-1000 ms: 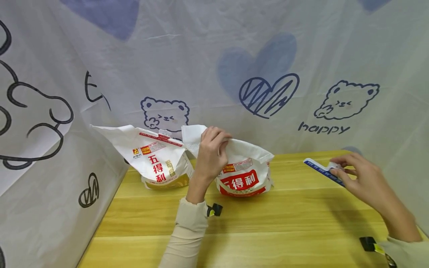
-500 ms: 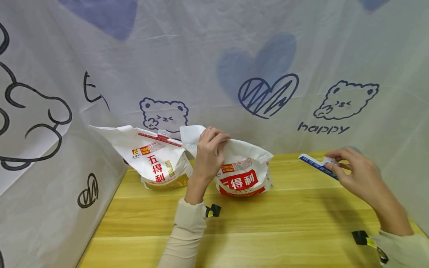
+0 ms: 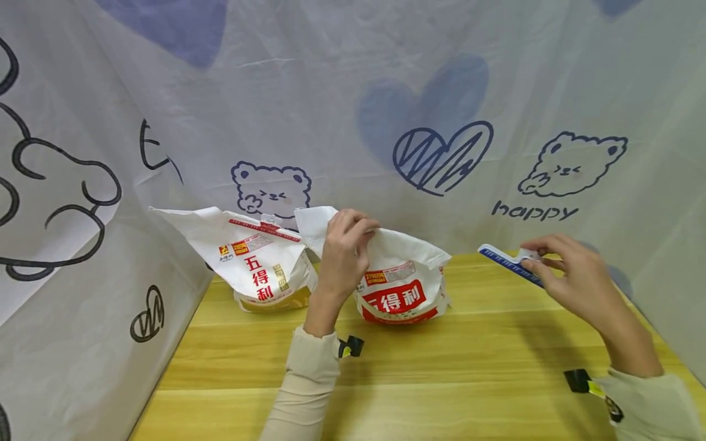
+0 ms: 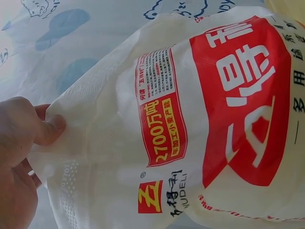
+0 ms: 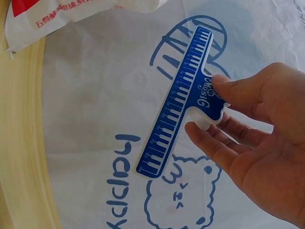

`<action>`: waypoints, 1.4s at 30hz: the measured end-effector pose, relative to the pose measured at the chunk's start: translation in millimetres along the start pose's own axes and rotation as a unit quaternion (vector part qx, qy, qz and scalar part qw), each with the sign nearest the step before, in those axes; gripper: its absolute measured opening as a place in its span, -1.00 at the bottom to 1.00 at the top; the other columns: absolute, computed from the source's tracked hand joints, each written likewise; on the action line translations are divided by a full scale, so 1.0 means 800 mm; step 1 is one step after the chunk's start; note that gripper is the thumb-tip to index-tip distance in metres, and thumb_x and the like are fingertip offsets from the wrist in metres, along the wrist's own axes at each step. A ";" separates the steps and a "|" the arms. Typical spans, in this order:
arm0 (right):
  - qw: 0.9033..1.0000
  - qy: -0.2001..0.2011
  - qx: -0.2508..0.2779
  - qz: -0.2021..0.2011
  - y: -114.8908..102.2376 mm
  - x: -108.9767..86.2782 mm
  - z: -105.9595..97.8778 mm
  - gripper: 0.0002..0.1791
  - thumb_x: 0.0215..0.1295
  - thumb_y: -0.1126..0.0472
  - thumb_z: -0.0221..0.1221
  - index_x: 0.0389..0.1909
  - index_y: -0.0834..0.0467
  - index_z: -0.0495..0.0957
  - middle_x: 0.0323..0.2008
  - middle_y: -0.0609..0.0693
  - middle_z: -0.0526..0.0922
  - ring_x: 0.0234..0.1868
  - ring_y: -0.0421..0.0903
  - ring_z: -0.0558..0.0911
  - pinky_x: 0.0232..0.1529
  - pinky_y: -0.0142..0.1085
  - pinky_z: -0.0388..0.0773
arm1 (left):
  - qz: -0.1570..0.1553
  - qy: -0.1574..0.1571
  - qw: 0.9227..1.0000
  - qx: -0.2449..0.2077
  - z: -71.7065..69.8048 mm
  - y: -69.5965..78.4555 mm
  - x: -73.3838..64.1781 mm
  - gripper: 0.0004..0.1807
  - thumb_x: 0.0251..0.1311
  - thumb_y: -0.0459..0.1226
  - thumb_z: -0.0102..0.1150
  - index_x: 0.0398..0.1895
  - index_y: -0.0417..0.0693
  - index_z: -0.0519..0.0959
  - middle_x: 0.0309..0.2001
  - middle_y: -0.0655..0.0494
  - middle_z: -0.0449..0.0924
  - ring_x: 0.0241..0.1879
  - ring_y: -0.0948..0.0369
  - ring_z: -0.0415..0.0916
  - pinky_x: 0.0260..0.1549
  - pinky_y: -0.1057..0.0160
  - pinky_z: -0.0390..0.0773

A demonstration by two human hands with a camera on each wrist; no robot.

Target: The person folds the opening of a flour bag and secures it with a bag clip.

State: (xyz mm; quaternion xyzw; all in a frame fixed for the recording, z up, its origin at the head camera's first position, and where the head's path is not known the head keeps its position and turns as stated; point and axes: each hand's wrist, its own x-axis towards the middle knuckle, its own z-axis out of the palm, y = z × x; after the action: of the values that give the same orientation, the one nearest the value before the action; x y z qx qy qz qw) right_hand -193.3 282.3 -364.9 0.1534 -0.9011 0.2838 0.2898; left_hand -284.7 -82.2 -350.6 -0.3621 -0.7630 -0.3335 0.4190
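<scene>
My left hand [image 3: 343, 263] pinches the folded top edge of a white flour bag [image 3: 394, 272] with a red label, which stands on the table. In the left wrist view, thumb and fingers grip the bag's white top, and its red panel [image 4: 243, 100] faces the camera. Off to the right and above the table, my right hand [image 3: 576, 278] holds a blue-and-white clip with a piano-key pattern [image 3: 510, 264]. Seen from the right wrist, the thumb and fingers pinch the tab of this clip [image 5: 176, 105]. The clip is apart from the bag.
Left of the held bag stands a second flour bag [image 3: 265, 269], its top closed by a red clip [image 3: 265, 229]. The wooden table [image 3: 441, 380] meets a printed cloth backdrop [image 3: 353, 122] behind and at both sides.
My right hand has moved left with the blue clip, bringing it nearer the bag. The left hand keeps its pinch on the bag top, almost unmoved.
</scene>
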 end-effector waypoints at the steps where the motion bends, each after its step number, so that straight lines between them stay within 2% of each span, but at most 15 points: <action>1: 1.000 -0.001 0.001 -0.003 -0.001 0.002 0.000 -0.67 0.20 0.49 0.37 -0.02 0.27 0.63 -0.14 0.07 0.60 -0.13 -0.18 0.48 -0.03 -0.65 0.48 | 0.001 0.002 1.000 0.000 0.000 0.000 0.000 -0.82 0.19 -0.59 0.26 -0.23 -0.22 0.69 -0.21 -0.03 0.60 -0.11 0.04 0.52 0.19 0.06 0.43; 3: 1.000 -0.002 0.003 -0.009 -0.003 0.007 -0.001 -0.67 0.21 0.49 0.36 0.00 0.27 0.62 -0.14 0.08 0.59 -0.12 -0.13 0.50 -0.03 -0.37 0.61 | 0.002 0.006 1.000 -0.001 0.001 0.000 0.002 -0.83 0.21 -0.59 0.23 -0.23 -0.23 0.69 -0.22 -0.03 0.59 -0.11 0.03 0.52 0.19 0.06 0.43; 5: 1.000 -0.004 0.004 -0.009 -0.006 0.012 -0.001 -0.66 0.21 0.49 0.35 0.01 0.27 0.61 -0.12 0.08 0.59 -0.12 -0.11 0.50 -0.03 -0.27 0.59 | 0.001 0.010 1.000 -0.001 0.002 0.000 0.003 -0.83 0.23 -0.59 0.21 -0.23 -0.23 0.68 -0.22 -0.04 0.59 -0.11 0.02 0.51 0.19 0.06 0.42; 10: 1.000 -0.007 0.006 -0.007 -0.013 0.021 -0.001 -0.65 0.21 0.50 0.35 0.01 0.27 0.61 -0.10 0.07 0.58 -0.10 -0.12 0.51 0.01 -0.58 0.44 | -0.003 0.021 1.000 -0.006 0.003 0.002 0.004 -0.84 0.24 -0.58 0.21 -0.24 -0.23 0.69 -0.24 -0.02 0.59 -0.13 0.03 0.52 0.16 0.06 0.44; 14: 1.000 -0.011 0.011 -0.011 -0.018 0.027 0.001 -0.67 0.24 0.48 0.34 0.02 0.27 0.61 -0.07 0.10 0.58 -0.06 -0.03 0.54 0.01 -0.23 0.61 | -0.006 0.027 1.000 -0.013 0.003 0.004 0.003 -0.84 0.23 -0.59 0.22 -0.25 -0.23 0.69 -0.25 -0.01 0.60 -0.14 0.04 0.52 0.16 0.06 0.44; 16: 1.000 -0.012 0.011 -0.013 -0.020 0.031 0.003 -0.68 0.26 0.47 0.34 0.03 0.27 0.60 -0.06 0.12 0.58 -0.05 0.03 0.55 -0.03 -0.02 0.59 | -0.007 0.029 0.999 -0.016 0.003 0.004 0.003 -0.84 0.23 -0.59 0.23 -0.25 -0.23 0.68 -0.25 0.00 0.60 -0.15 0.05 0.52 0.17 0.06 0.44; 20: 1.000 -0.012 0.022 -0.012 -0.023 0.037 0.005 -0.68 0.26 0.46 0.34 0.03 0.27 0.61 -0.10 0.09 0.58 -0.06 0.01 0.55 0.01 -0.45 0.59 | -0.008 0.028 0.999 -0.016 0.003 0.004 0.003 -0.84 0.23 -0.59 0.23 -0.26 -0.22 0.68 -0.25 -0.01 0.61 -0.14 0.05 0.53 0.18 0.07 0.44; 22: 0.999 -0.012 0.028 -0.012 -0.024 0.039 0.007 -0.68 0.25 0.46 0.34 0.03 0.26 0.61 -0.11 0.08 0.58 -0.08 -0.01 0.54 0.00 -0.70 0.43 | -0.009 0.026 0.999 -0.015 0.003 0.004 0.003 -0.84 0.23 -0.59 0.23 -0.25 -0.22 0.68 -0.24 -0.01 0.61 -0.13 0.05 0.53 0.19 0.07 0.44; 24: 0.999 -0.012 0.034 -0.010 -0.026 0.042 0.007 -0.68 0.26 0.46 0.34 0.03 0.26 0.61 -0.11 0.08 0.58 -0.08 -0.02 0.54 0.00 -0.77 0.34 | -0.009 0.025 1.000 -0.016 0.003 0.004 0.003 -0.84 0.22 -0.59 0.23 -0.25 -0.22 0.68 -0.24 -0.01 0.61 -0.13 0.05 0.53 0.20 0.07 0.44; 26: 0.999 -0.013 0.035 -0.006 -0.029 0.044 0.008 -0.69 0.27 0.45 0.33 0.03 0.26 0.61 -0.10 0.09 0.58 -0.06 -0.01 0.54 0.03 -0.66 0.44 | -0.009 0.025 1.000 -0.016 0.003 0.004 0.002 -0.84 0.23 -0.59 0.23 -0.25 -0.22 0.68 -0.24 -0.01 0.61 -0.13 0.05 0.53 0.19 0.07 0.44; 30: 0.999 -0.014 0.032 0.004 -0.035 0.047 0.010 -0.70 0.29 0.44 0.32 0.03 0.27 0.60 -0.08 0.11 0.58 -0.03 0.03 0.56 0.03 -0.13 0.60 | -0.008 0.025 1.000 -0.014 0.004 0.005 0.002 -0.84 0.23 -0.58 0.24 -0.26 -0.22 0.69 -0.25 0.00 0.62 -0.13 0.05 0.54 0.19 0.06 0.44; 31: 0.999 -0.013 0.034 0.004 -0.036 0.048 0.010 -0.70 0.28 0.44 0.32 0.03 0.28 0.60 -0.08 0.11 0.58 -0.03 0.03 0.56 0.02 -0.10 0.60 | -0.008 0.025 1.000 -0.012 0.004 0.005 0.002 -0.84 0.22 -0.58 0.24 -0.26 -0.22 0.69 -0.25 0.00 0.62 -0.13 0.05 0.54 0.19 0.06 0.44; 35: 0.999 -0.006 0.046 -0.002 -0.037 0.051 0.012 -0.71 0.28 0.44 0.33 0.00 0.27 0.61 -0.08 0.09 0.59 -0.03 0.00 0.58 0.02 -0.47 0.58 | -0.009 0.025 1.000 -0.007 0.004 0.005 0.002 -0.84 0.22 -0.58 0.24 -0.27 -0.21 0.69 -0.25 0.00 0.62 -0.13 0.05 0.54 0.21 0.06 0.44; 37: 0.999 -0.003 0.049 -0.004 -0.039 0.053 0.013 -0.72 0.28 0.44 0.33 0.00 0.27 0.61 -0.08 0.08 0.60 -0.03 -0.02 0.58 0.00 -0.55 0.54 | -0.010 0.023 1.000 -0.006 0.004 0.006 0.001 -0.84 0.23 -0.58 0.24 -0.26 -0.21 0.69 -0.25 0.00 0.62 -0.13 0.05 0.54 0.22 0.06 0.43; 42: 0.999 -0.003 0.050 -0.001 -0.044 0.058 0.017 -0.72 0.29 0.44 0.32 0.00 0.28 0.60 -0.05 0.10 0.60 -0.01 0.01 0.57 0.01 -0.06 0.61 | -0.011 0.024 1.000 -0.004 0.003 0.005 0.000 -0.84 0.22 -0.58 0.24 -0.26 -0.21 0.69 -0.25 0.00 0.62 -0.13 0.04 0.54 0.23 0.06 0.43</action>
State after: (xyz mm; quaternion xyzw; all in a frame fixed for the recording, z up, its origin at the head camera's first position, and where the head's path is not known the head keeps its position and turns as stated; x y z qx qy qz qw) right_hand -220.4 241.3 -330.8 0.1694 -0.8864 0.3279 0.2796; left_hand -282.1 -78.0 -351.1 -0.3470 -0.7552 -0.3502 0.4321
